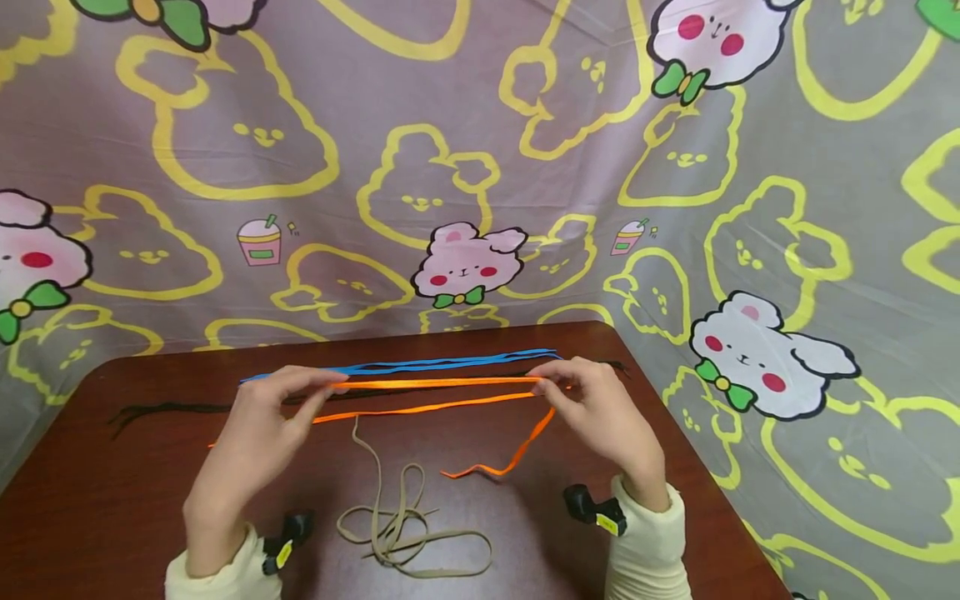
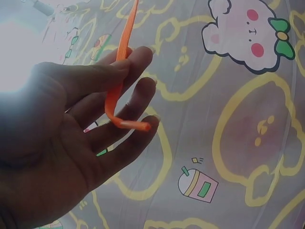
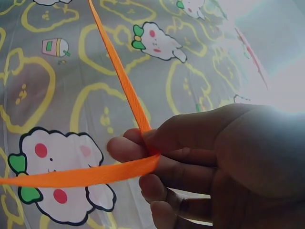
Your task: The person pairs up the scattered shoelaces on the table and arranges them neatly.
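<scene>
Pinching an orange lace (image 1: 435, 384) between thumb and forefinger, the left hand (image 1: 258, 433) grips it close to one end; in the left wrist view a short stiff tip bends away below the thumb, past the other fingers, which are held apart. The right hand (image 1: 607, 417) likewise pinches the lace between thumb and fingers, and the right wrist view shows the strip turning sharply at this grip, one length running up and away, another off to the left. Between the two hands the lace is drawn nearly straight, above the dark reddish-brown table (image 1: 120, 492). A second orange length runs just nearer the person, and a wavy orange piece trails below the right hand (whether all of it is one lace, I cannot quite tell, since the fingers hide the joins).

Nearer the person, a tan lace (image 1: 438, 574) lies in loose loops between the forearms. Beyond the hands, blue laces (image 1: 450, 362) lie stretched along the far side, with black laces (image 1: 176, 407) just nearer, partly hidden. Pale sleeves (image 1: 645, 542) cover the forearms, and behind the table hangs a grey curtain (image 1: 480, 100) printed with cartoon animals and yellow outlines.
</scene>
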`<action>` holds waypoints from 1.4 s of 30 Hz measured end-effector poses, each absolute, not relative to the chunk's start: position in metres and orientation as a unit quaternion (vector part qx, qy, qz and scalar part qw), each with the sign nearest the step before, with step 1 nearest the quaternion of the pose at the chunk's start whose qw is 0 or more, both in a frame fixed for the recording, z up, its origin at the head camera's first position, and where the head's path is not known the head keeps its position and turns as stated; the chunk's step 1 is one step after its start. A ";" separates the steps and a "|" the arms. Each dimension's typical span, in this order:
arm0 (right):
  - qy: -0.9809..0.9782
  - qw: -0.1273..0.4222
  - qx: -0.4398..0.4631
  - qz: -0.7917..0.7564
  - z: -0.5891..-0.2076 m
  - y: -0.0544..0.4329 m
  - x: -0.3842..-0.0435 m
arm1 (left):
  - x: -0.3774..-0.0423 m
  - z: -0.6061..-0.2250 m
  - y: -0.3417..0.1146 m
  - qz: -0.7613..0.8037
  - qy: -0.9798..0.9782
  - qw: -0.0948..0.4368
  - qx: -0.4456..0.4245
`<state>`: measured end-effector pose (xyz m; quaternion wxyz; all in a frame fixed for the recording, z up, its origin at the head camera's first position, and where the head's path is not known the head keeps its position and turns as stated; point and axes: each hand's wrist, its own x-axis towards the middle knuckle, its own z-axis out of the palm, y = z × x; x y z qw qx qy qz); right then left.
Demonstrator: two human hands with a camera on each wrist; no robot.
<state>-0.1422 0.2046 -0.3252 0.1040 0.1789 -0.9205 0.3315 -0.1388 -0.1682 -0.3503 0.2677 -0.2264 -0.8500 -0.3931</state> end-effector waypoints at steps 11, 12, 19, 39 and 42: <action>-0.904 0.127 0.171 0.370 -0.327 0.216 -0.147 | -0.143 -0.352 -0.172 -0.396 -0.845 0.291 -0.212; -0.904 0.126 0.169 0.371 -0.327 0.216 -0.148 | -0.143 -0.352 -0.173 -0.395 -0.845 0.293 -0.212; -0.906 0.129 0.158 0.372 -0.329 0.221 -0.152 | -0.144 -0.353 -0.174 -0.390 -0.845 0.305 -0.202; -0.904 0.148 0.137 0.377 -0.331 0.235 -0.158 | -0.148 -0.358 -0.189 -0.391 -0.845 0.330 -0.152; -0.903 0.160 0.136 0.375 -0.333 0.238 -0.162 | -0.148 -0.360 -0.192 -0.390 -0.847 0.335 -0.134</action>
